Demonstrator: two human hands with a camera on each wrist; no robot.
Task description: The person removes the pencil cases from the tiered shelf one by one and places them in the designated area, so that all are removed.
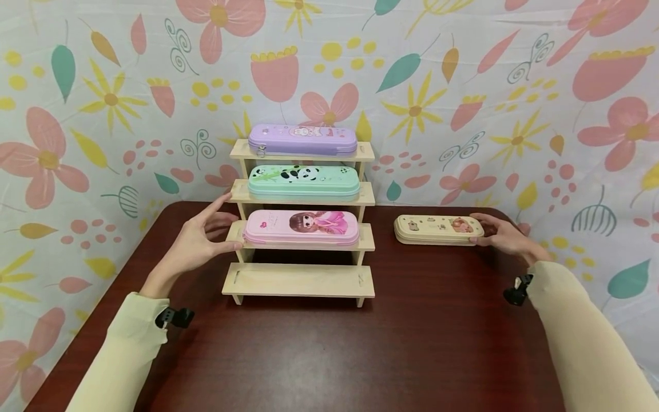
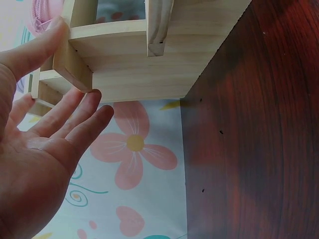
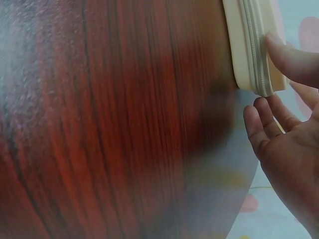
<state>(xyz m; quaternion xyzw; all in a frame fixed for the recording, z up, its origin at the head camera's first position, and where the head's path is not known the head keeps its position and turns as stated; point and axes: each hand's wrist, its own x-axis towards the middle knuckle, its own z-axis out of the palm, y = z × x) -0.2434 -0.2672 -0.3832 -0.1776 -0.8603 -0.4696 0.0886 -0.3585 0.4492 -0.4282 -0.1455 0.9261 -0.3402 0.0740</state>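
Observation:
A cream pencil case [image 1: 437, 230] with small cartoon pictures lies on the table at the right. At its right end, my right hand [image 1: 507, 236] pinches it, thumb on the near side and fingers behind. Its zipper side [image 3: 256, 47] shows in the right wrist view. My left hand [image 1: 198, 234] holds the left side of a stepped wooden rack [image 1: 298, 280], its thumb and fingers about the end of one board [image 2: 72, 69]. On that board rests a pink pencil case [image 1: 301, 227] with a girl picture.
Higher on the rack are a mint panda pencil case [image 1: 304, 183] and a purple pencil case [image 1: 304, 140]. The lowest board is bare wood. Below everything is a dark red-brown table [image 1: 329, 355]. A flowered cloth [image 1: 432, 74] hangs behind it.

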